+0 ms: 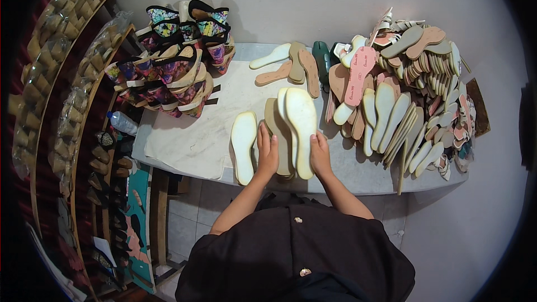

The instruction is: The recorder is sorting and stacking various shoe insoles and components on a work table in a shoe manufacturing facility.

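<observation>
Near the table's front edge, my right hand [320, 155] grips the right side of a pair of white insoles [302, 128] with yellowish edges, held overlapping and upright. Behind and left of them is a tan-grey insole [273, 113], partly covered by the white ones. My left hand [268, 150] is at the left edge of the tan-grey insole, fingers stretched upward and apart; whether it presses on that edge is hard to tell. Just left of this hand lies another small stack of white insoles [244, 148].
A large heap of insoles [386, 117] and sandal parts covers the table's right. Colourful wedge sandals [179, 72] stand at the back left. Loose insoles [302, 67] and a dark green object [321, 61] lie at the back. Shelves [75, 95] of soles and a water bottle [122, 123] are left.
</observation>
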Motion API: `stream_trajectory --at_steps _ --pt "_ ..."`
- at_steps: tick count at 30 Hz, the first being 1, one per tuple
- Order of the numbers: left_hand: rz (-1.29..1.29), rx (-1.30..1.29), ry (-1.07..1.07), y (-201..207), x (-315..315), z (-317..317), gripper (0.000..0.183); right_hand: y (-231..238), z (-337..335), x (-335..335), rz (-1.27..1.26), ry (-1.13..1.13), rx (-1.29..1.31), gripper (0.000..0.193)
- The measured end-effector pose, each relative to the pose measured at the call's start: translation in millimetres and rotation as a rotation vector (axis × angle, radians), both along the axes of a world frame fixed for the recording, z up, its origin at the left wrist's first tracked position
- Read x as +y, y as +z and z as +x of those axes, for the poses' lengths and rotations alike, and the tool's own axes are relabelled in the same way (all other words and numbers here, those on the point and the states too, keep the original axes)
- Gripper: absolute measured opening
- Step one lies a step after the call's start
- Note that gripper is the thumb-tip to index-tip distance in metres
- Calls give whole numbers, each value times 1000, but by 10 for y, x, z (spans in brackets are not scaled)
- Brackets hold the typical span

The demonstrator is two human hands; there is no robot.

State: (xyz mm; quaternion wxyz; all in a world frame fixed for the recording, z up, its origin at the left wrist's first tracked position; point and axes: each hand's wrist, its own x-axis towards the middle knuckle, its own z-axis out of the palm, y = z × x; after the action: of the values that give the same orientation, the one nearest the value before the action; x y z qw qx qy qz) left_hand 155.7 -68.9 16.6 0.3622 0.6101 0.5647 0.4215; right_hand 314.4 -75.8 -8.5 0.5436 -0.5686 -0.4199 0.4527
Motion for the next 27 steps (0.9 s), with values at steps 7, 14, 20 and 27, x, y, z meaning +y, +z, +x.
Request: stream_trajectory --at_steps 7,14,20,27 --pt "-74 -155 18 -396 27 -75 63 88 -363 -43 -98 17 -332 39" --pt "-65 -121 -13 -455 5 8 64 153 -475 -101 -135 -2 -576 39" --pt "-62 -133 -36 -525 9 46 65 19 -458 -48 -95 10 -554 48" --pt "-32 -138 -26 -527 34 7 64 63 -489 26 -28 70 -523 49"
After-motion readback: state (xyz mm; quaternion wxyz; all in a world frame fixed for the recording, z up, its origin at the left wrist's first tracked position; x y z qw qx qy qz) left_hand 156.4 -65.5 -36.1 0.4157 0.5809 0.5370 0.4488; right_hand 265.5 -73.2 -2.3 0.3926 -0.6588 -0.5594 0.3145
